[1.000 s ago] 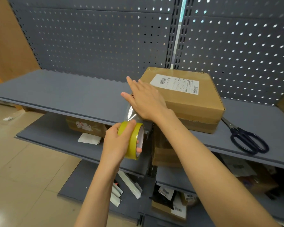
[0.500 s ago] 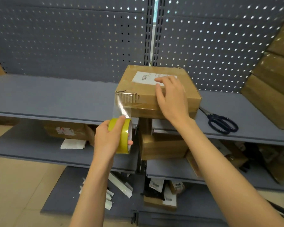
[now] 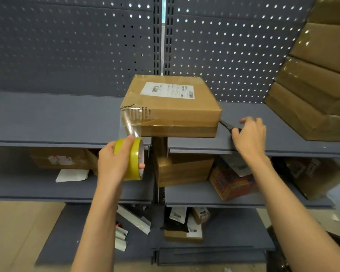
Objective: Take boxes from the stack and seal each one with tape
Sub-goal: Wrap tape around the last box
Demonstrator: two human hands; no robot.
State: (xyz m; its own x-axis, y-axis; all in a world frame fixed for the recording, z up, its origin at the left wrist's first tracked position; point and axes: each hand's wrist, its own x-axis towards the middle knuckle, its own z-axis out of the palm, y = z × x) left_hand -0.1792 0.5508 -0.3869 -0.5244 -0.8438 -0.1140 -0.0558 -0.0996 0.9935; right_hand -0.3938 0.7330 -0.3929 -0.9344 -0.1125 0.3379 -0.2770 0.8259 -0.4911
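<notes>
Surface: grey metal shelf, upper tier of a shelving unit, backed by a dark perforated panel with a slotted upright at centre. Two lower tiers hold loose cartons, papers and labelled packets. Tan floor shows at lower left.

Item 1: cardboard box, flat on the upper shelf at centre, its near face close to the shelf's front lip, straddling the join between the two shelf boards. White shipping label on top. Near left corner torn, corrugation showing.

Item 2: roll of clear tape on a yellow core, held in front of and below the shelf edge. A clear strip runs up from the roll to the box's torn left corner.

Item 3: left hand, wrapped round the roll, thumb on its upper rim.

Item 4: right hand, fingers curled over the handles of the scissors, just right of the box. Whether it grips them cannot be told.

Item 5: stack of boxes, far right, leaning, well apart from the centre box.

Open room: shelf bare left of the box; narrower bare strip between hand and stack.
</notes>
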